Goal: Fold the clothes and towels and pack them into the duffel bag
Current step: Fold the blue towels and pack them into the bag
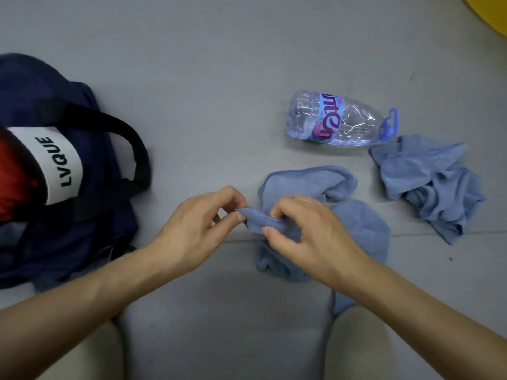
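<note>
A crumpled light-blue towel (354, 223) lies on the grey surface in front of me. My left hand (197, 229) pinches one corner of it between thumb and fingertips. My right hand (304, 237) grips the bunched edge right beside that corner. A second blue towel (433, 185) lies crumpled further right, untouched. The navy duffel bag (49, 215) sits at the left, with black handles, a white LVQUE label and something red inside at its left edge.
A clear plastic water bottle (337, 119) with a blue cap lies on its side behind the towels. A yellow object (491, 12) shows at the top right corner. My knees (359, 346) are at the bottom of the view.
</note>
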The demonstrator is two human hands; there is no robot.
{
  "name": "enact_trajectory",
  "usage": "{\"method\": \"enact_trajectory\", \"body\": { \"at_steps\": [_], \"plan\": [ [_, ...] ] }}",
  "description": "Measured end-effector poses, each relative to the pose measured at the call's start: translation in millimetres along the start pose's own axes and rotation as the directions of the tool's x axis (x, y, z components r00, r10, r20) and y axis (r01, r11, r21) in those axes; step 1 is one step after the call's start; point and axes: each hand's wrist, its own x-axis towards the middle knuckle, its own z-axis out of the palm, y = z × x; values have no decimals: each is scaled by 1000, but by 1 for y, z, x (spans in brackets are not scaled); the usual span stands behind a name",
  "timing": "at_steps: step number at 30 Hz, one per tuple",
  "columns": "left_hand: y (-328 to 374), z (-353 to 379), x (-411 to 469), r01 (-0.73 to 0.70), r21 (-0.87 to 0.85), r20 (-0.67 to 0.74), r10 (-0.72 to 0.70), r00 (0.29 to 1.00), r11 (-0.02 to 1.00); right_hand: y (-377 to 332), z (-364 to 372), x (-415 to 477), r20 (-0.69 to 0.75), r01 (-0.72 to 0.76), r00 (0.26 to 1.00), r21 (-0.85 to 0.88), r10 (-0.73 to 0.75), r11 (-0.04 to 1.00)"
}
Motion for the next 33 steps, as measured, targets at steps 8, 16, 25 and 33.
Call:
{"method": "enact_trajectory", "body": {
  "at_steps": [8, 16, 25, 33],
  "plan": [
    [-25, -36, -22, 114, 47, -104, -109, 989, 992, 30, 12, 12, 57, -2, 998, -263, 18, 965],
    [-69, -31, -28, 402, 185, -167, -374, 912, 897, 70, 22, 18, -14, -203, 976, -433, 218, 878],
    [-101, -18, -35, 633, -130, -224, -644, 731, 763, 128, 23, -52, 37, -244, 936, -647, 349, 722],
    [-114, -24, -38, 667, -277, -208, -721, 661, 691, 202, -75, -84, -347, -636, 763, -555, 546, 536]
  ]
}}
